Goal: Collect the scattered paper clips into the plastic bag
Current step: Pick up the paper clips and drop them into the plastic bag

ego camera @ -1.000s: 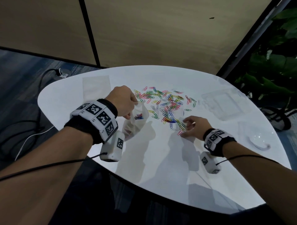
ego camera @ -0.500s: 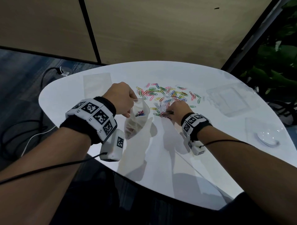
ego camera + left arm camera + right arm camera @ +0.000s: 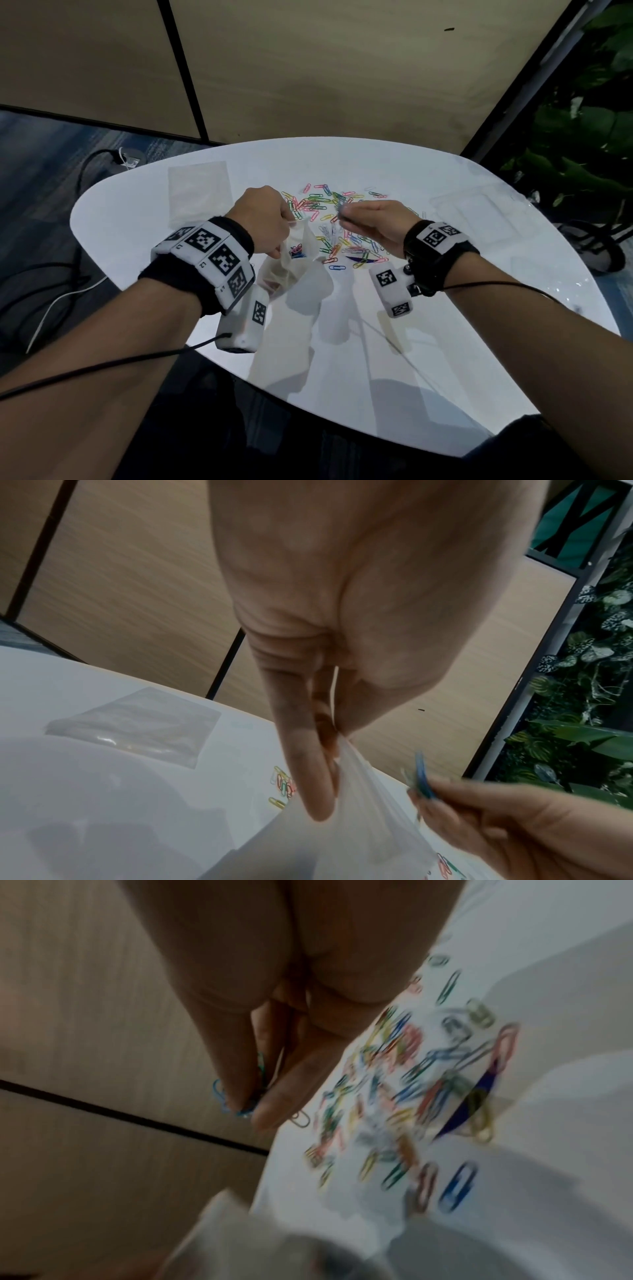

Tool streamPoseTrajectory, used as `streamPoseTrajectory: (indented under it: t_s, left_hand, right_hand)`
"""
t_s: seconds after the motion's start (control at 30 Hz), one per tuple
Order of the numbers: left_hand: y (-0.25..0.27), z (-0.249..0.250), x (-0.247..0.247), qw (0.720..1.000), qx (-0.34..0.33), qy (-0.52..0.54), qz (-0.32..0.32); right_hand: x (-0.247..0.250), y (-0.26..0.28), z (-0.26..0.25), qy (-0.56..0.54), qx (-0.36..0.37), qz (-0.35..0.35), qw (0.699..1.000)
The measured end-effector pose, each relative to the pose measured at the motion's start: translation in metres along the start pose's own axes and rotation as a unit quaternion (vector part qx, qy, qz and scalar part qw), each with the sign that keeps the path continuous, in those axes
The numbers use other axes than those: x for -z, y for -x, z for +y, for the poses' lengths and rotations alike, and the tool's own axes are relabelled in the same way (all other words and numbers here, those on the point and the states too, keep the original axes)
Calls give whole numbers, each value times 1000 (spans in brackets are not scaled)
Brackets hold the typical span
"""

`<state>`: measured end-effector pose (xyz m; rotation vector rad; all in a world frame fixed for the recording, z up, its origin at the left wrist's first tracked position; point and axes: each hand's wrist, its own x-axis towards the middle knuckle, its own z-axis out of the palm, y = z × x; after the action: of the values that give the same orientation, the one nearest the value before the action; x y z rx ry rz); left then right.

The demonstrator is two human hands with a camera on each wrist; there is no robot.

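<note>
Several coloured paper clips (image 3: pixel 329 219) lie scattered on the white table (image 3: pixel 445 359), blurred in the right wrist view (image 3: pixel 411 1085). My left hand (image 3: pixel 270 222) pinches the rim of a clear plastic bag (image 3: pixel 291 267) and holds it up with its mouth open; a few clips (image 3: pixel 296 250) sit inside. In the left wrist view my left hand (image 3: pixel 329 750) pinches the bag (image 3: pixel 349 818) between thumb and fingers. My right hand (image 3: pixel 346 214) hovers above the pile, just right of the bag's mouth, pinching a few clips (image 3: pixel 240 1096), blue ones among them (image 3: pixel 423 783).
A flat clear bag (image 3: pixel 198 192) lies at the table's back left. A clear plastic box (image 3: pixel 479 212) and a clear lid (image 3: pixel 555 274) sit to the right. Cables (image 3: pixel 61 301) run over the floor on the left; plants (image 3: pixel 582 137) stand at the right.
My right hand took clips from the near edge of the pile, rose off the table and moved left toward the bag's mouth. My left hand kept the bag up.
</note>
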<state>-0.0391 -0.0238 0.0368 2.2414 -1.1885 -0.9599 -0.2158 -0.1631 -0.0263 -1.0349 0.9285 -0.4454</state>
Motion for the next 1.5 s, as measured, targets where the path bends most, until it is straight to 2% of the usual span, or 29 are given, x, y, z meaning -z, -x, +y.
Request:
streamPoseTrajectory:
  t_s: [0.1, 0.2, 0.23, 0.3, 0.37, 0.4, 0.47, 0.53, 0.57, 0.6, 0.63, 0.67, 0.73, 0.77, 0.8, 0.87, 0.9, 1.0, 1.03, 1.07, 1.17, 1.33, 1.4, 1.5]
  left_hand:
    - [0, 2, -2, 1000, -8, 1, 2]
    - [1, 3, -3, 1000, -7, 6, 3]
    - [2, 3, -3, 1000, -4, 11, 4]
    - [2, 3, -2, 1000, 0, 18, 6]
    - [3, 3, -2, 1000, 3, 22, 9]
    - [2, 3, -2, 1000, 4, 23, 10]
    - [1, 1, -1, 1000, 6, 25, 10]
    - [0, -1, 2, 999, 13, 26, 16]
    - [0, -2, 4, 999, 16, 27, 22]
    - [-1, -3, 7, 999, 20, 27, 27]
    - [-1, -4, 9, 999, 23, 27, 30]
    - [-2, -5, 10, 999, 25, 26, 32]
    - [-2, -5, 10, 999, 25, 24, 33]
    - [-2, -5, 10, 999, 23, 23, 33]
    - [-3, -4, 9, 999, 19, 23, 31]
    - [-3, -1, 5, 999, 12, 22, 24]
    - [-3, 1, 3, 1000, 9, 19, 21]
    - [-5, 2, 1, 1000, 6, 13, 18]
    - [-5, 1, 2, 1000, 8, 14, 18]
    - [-5, 1, 2, 1000, 9, 14, 16]
    - [-5, 2, 2, 1000, 12, 16, 15]
    - [-3, 2, 0, 1000, 8, 7, 11]
    - [-4, 1, 0, 1000, 8, 10, 12]
    - [-5, 1, -1, 1000, 8, 6, 12]
  right_hand:
    - [-33, 13, -4, 10, -7, -88, 996]
    - [-51, 19, 3, 135, 7, -117, 984]
    - [-54, 19, 6, 200, 29, -120, 972]
    - [-60, 18, 7, 341, 78, -138, 927]
    - [-65, 17, 6, 416, 99, -173, 887]
    - [-68, 18, 3, 426, 105, -181, 880]
    - [-70, 19, -3, 390, 126, -150, 900]
    - [-65, 15, -10, 321, 155, -65, 932]
    - [-60, 10, -11, 316, 164, -23, 934]
    - [-53, 3, -9, 348, 167, 10, 922]
    - [-47, -2, -6, 420, 166, 27, 892]
    - [-40, -8, 0, 512, 163, 25, 843]
    - [-31, -23, 19, 656, 136, -22, 742]
    - [-30, -30, 29, 689, 116, -52, 714]
    - [-32, -35, 39, 703, 103, -78, 699]
    - [-36, -42, 55, 709, 91, -110, 691]
    - [-37, -42, 61, 724, 93, -118, 674]
    - [-31, -34, 75, 817, 130, -117, 549]
    - [-26, -32, 78, 835, 133, -103, 524]
    - [-20, -29, 78, 842, 126, -89, 518]
    - [-4, -33, 76, 823, 94, -79, 554]
    - [4, -41, 66, 796, 185, -61, 573]
    - [5, -45, 62, 794, 178, -36, 581]
    - [8, -47, 55, 774, 144, 19, 616]
